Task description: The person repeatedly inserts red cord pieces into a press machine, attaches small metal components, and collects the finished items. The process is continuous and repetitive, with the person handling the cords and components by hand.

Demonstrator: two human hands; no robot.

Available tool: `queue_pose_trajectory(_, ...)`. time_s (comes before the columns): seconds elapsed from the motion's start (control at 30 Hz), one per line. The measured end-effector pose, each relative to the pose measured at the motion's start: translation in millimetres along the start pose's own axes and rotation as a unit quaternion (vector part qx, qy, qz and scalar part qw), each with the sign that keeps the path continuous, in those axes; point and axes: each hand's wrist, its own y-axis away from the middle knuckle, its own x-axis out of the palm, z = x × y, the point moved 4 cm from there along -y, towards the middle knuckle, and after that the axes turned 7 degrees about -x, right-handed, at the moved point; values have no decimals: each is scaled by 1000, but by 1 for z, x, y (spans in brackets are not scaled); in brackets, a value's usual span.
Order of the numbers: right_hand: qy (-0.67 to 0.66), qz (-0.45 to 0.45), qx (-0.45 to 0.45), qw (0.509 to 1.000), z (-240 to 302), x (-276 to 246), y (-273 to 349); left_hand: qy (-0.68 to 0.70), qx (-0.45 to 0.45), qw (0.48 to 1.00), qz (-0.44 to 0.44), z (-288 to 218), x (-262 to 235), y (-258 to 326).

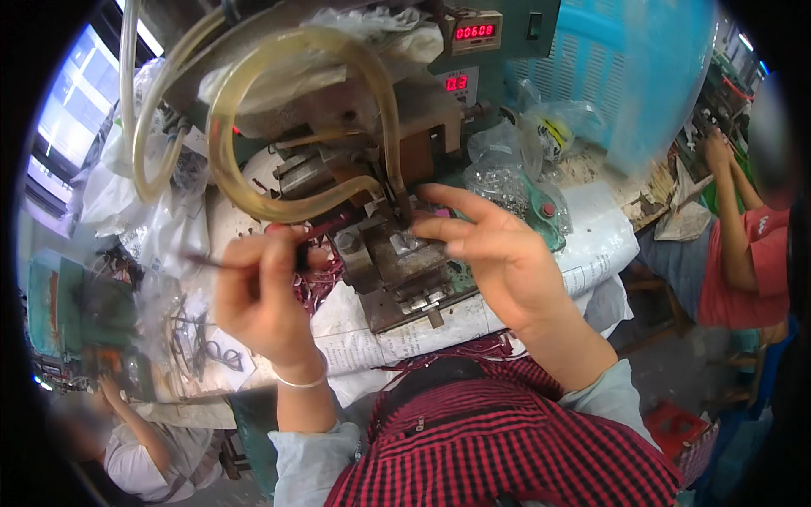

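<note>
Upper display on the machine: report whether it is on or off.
On: red digits glow in the upper display, set beside a dark switch on the green housing.

1. The block point(363, 264) sits on the desk point(583, 171).
2. The left hand point(266, 291) is left of it, the right hand point(511, 262) right.
3. The tube point(222, 139) is behind the left hand.
4. A bag point(494, 171) lies behind the right hand.
5. Paper point(348, 338) lies in front of the block.
</note>
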Motion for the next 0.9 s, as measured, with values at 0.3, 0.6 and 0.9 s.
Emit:
queue_pose_trajectory(0.3, 640, -108, -174, 741, -15, -90, 6, -292, 375, 859, 190, 15, 54, 59)
queue_pose_trajectory(0.6, 542, -278, -245, 754, -10, -160, 6, -271, 369, 864, 208, 25, 52, 62)
queue_pose_trajectory(0.9, 733, -171, -163, 638, -38, -127, 28, -262, 312, 884, 230, 28, 48, 59)
